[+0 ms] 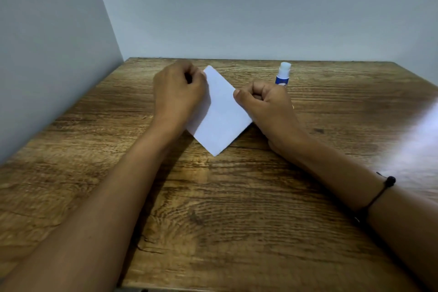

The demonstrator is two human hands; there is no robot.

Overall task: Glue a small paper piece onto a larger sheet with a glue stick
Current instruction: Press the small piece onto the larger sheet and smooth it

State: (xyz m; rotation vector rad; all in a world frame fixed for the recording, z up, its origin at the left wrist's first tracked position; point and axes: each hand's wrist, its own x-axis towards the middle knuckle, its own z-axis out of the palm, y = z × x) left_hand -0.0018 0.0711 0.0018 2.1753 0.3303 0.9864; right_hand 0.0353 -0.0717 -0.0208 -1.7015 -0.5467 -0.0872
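Both hands' curled fingers [189, 73] pinch the white paper's [220, 111] edges.

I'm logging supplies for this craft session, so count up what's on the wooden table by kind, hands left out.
White paper sheet: 1, turned like a diamond, held at its edges by the left hand and the right hand
Glue stick: 1, blue body, behind the right hand
Total: 2

Bare forearms; a thin black cord bracelet [381, 191], seemingly beaded, on the right.
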